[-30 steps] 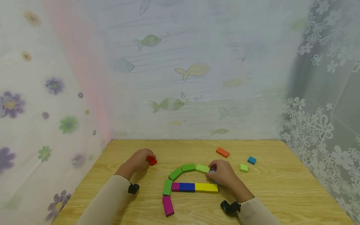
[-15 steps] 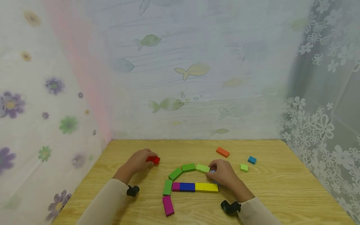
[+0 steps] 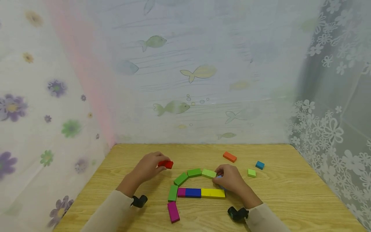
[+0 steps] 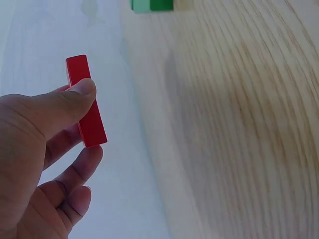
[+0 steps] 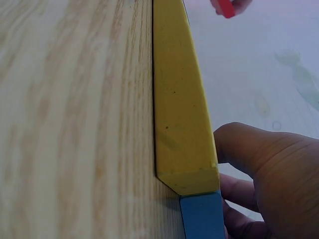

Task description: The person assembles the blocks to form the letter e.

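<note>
My left hand (image 3: 149,167) pinches a red block (image 4: 93,128) between thumb and fingers, held up off the table behind the left part of a block arc. In the left wrist view the thumb presses its broad face, and both ends stick out. My right hand (image 3: 231,178) has thumb and fingers around a light blue block (image 5: 202,216) at the arc's right end, mostly hidden by the hand in the head view. That block touches the end of a yellow block (image 3: 213,193). A light green block (image 3: 209,174) lies at the right fingertips.
Several green blocks (image 3: 194,173) and a magenta block (image 3: 173,212) continue the arc leftward. Inside it, a dark blue block (image 3: 193,193) and a small magenta block (image 3: 181,192) line up with the yellow. Orange (image 3: 229,157), blue (image 3: 260,165) and lime (image 3: 251,173) blocks lie right.
My left hand has moved right with the red block, toward the arc, and the block has turned to lie more level. The right hand has stayed in place.
</note>
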Demonstrator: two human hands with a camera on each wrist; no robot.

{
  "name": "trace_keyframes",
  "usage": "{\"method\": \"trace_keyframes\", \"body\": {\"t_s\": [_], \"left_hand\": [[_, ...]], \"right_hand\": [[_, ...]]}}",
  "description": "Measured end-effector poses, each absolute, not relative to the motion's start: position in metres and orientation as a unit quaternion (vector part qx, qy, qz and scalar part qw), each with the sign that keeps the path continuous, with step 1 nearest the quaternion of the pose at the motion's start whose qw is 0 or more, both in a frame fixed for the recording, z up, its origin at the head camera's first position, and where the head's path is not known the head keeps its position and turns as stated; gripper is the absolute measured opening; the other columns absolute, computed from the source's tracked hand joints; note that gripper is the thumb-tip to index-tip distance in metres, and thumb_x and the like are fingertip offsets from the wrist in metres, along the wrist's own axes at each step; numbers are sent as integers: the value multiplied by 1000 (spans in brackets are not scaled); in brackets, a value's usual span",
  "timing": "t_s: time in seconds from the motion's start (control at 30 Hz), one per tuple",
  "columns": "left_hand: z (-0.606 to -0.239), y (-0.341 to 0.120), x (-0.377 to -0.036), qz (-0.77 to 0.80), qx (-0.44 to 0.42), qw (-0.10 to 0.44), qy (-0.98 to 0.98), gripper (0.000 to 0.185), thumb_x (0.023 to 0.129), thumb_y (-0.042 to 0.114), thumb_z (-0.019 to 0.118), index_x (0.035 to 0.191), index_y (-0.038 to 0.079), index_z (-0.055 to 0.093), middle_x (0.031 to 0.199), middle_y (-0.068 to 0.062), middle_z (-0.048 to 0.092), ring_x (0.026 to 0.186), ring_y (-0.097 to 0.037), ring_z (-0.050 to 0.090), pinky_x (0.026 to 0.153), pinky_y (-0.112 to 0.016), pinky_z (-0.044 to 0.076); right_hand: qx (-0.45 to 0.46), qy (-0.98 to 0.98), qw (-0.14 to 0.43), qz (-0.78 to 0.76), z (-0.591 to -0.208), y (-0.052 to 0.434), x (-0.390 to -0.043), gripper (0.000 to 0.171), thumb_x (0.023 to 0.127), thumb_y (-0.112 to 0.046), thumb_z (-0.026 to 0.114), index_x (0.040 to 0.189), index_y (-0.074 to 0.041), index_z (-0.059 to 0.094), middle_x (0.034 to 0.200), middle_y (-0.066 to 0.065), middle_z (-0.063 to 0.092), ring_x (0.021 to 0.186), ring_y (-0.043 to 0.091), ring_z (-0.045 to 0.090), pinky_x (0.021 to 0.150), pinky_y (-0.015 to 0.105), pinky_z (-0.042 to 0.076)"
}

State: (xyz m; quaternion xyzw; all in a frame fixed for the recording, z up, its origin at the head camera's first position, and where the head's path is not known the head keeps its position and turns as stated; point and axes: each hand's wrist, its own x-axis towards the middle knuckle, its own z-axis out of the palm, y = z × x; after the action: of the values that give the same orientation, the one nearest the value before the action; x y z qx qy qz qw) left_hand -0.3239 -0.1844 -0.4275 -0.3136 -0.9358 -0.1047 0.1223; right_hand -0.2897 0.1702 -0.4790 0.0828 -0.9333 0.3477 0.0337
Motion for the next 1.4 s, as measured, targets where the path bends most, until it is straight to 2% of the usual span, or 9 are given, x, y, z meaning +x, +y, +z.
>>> {"method": "trace_keyframes", "body": {"t_s": [0.37,0.6,0.8,0.93,1.13,1.4], "left_hand": [[-410,-165,-293,-111,-370,147,-911,31,82,30,75,112,30,68,103,14,63,89,-6,60,75,-27,50],[-405,-156,-272,-144,-387,136,-901,33,80,38,75,109,25,70,103,14,65,88,-3,61,79,-29,51],[-409,-152,-259,-164,-414,127,-886,28,78,42,75,103,30,71,99,19,65,87,0,60,78,-30,49],[-415,-149,-250,-168,-436,111,-877,27,77,43,76,101,32,70,96,21,65,85,1,60,77,-28,49],[-423,-142,-237,-166,-460,75,-869,27,75,37,80,100,34,70,94,23,63,82,4,59,75,-25,49],[-431,-131,-219,-174,-495,20,-851,21,78,45,76,96,37,70,89,29,60,74,4,55,70,-15,42]], "right_hand": [[86,-932,35,350,-478,171,-289,27,72,-25,82,95,-14,71,83,-6,64,75,7,56,71,29,50],[88,-932,34,349,-477,169,-288,29,73,-24,82,96,-12,71,85,-5,65,76,7,56,72,30,50],[86,-933,35,348,-478,169,-287,29,72,-24,82,96,-13,71,84,-5,65,76,8,57,71,30,50],[83,-934,36,346,-479,169,-289,28,71,-25,82,95,-14,71,85,-5,65,77,8,57,71,30,50],[84,-933,35,349,-478,170,-289,29,71,-25,82,95,-14,71,85,-5,65,77,9,57,72,30,50],[85,-933,37,348,-479,170,-289,28,72,-25,82,95,-14,71,85,-4,65,77,9,57,72,30,50]]}}
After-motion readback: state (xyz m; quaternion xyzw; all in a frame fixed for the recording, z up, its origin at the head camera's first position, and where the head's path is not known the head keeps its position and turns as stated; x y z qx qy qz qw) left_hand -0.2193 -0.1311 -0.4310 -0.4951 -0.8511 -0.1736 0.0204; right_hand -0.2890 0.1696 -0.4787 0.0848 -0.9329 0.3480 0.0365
